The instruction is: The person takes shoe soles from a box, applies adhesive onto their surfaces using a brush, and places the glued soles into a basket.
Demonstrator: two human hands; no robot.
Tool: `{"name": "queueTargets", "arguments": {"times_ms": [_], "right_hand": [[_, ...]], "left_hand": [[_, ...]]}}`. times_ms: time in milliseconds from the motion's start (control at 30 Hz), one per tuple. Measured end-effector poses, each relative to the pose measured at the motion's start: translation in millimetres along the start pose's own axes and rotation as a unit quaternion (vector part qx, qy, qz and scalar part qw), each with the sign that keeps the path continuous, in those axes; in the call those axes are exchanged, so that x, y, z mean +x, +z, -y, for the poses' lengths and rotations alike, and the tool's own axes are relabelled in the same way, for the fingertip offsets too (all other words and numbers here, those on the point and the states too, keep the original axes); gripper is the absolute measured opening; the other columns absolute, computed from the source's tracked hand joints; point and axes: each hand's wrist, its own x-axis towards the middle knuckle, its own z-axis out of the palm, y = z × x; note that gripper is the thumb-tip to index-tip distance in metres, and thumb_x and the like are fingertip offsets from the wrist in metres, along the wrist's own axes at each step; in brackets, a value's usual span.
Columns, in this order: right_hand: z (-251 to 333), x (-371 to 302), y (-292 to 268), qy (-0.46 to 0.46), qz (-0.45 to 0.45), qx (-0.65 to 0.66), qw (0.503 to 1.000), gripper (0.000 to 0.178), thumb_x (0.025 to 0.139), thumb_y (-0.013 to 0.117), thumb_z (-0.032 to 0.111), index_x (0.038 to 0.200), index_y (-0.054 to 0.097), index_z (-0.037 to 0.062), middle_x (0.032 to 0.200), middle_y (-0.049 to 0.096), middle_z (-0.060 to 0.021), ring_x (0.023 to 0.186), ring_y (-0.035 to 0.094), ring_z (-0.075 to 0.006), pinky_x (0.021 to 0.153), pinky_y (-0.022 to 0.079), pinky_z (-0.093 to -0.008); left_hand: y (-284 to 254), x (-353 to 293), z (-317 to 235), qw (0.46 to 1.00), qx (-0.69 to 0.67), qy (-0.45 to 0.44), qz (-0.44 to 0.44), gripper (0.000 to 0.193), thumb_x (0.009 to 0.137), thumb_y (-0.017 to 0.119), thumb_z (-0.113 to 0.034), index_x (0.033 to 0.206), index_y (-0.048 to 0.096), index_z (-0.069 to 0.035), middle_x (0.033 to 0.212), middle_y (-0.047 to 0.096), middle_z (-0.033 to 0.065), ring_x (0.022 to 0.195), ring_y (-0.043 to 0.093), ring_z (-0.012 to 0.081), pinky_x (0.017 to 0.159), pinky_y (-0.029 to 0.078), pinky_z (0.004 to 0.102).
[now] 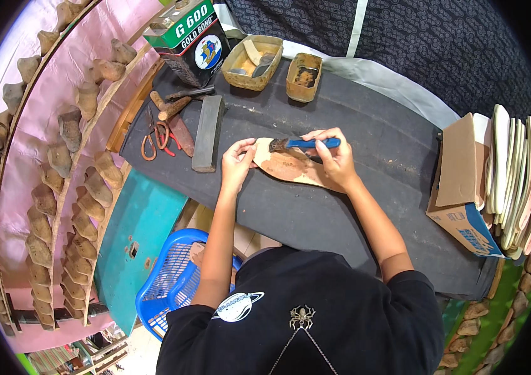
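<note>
A tan shoe sole [287,165] lies at a slant over the black-covered worktable, with a darker wet-looking patch across its middle. My left hand [238,164] pinches its left end between thumb and fingers. My right hand [333,159] is closed round the blue handle of a brush [311,143]. The brush's dark bristles rest on the upper left part of the sole. The sole's right end runs under my right hand and wrist, which partly hide it.
A grey rectangular block [208,134], orange-handled scissors [148,142] and a hammer [175,108] lie left. Behind stand a metal can [184,53] and two tubs, one larger [237,78], one smaller [303,94]. At right, a cardboard box [456,162] holds upright soles [509,169]. Shoe lasts [68,128] line racks.
</note>
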Motion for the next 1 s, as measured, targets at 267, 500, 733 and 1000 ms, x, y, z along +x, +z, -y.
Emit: {"name": "queueTargets", "arguments": {"times_ms": [267,500,733,1000], "right_hand": [[-1.7,5.2,-31.7,-0.103,-0.09,-0.059,0.989,0.017,0.08,0.05,0.017,0.074,0.04,0.0045,0.069,0.056,-0.0104,0.06,0.05,-0.0119,0.058,0.04,-0.0241],[2.8,2.5,-5.5,-0.015,-0.088,0.052,0.995,0.015,0.085,0.048,0.015,0.085,0.04,0.0028,0.086,0.057,-0.0137,0.067,0.054,-0.0104,0.056,0.047,-0.0207],[-7.0,1.3,-17.9,-0.04,-0.083,-0.002,0.996,0.017,0.082,0.05,0.017,0.079,0.04,0.0043,0.075,0.056,-0.0112,0.062,0.05,-0.0089,0.053,0.039,-0.0201],[-5.5,4.9,-22.9,-0.024,-0.133,0.045,0.99,0.016,0.084,0.048,0.018,0.082,0.04,0.0052,0.078,0.058,-0.0122,0.059,0.05,-0.0068,0.045,0.041,-0.0168]], "left_hand": [[-3.5,0.6,0.4,1.0,0.03,0.002,0.005,0.026,0.079,0.057,-0.012,0.103,0.053,-0.001,0.087,0.057,0.0039,0.071,0.056,0.0074,0.055,0.046,0.018],[-2.7,1.5,2.3,1.0,-0.003,0.001,0.001,0.024,0.079,0.057,-0.008,0.1,0.052,0.001,0.084,0.056,0.0047,0.066,0.055,0.0066,0.052,0.046,0.018],[-4.7,2.4,5.7,1.0,0.009,-0.008,0.001,0.023,0.079,0.056,-0.007,0.1,0.051,-0.001,0.084,0.057,0.0033,0.071,0.056,0.0074,0.055,0.047,0.0184],[-6.8,3.8,5.9,1.0,-0.001,-0.021,0.005,0.022,0.079,0.055,-0.006,0.1,0.051,-0.001,0.084,0.057,0.003,0.07,0.057,0.0071,0.054,0.048,0.0179]]}}
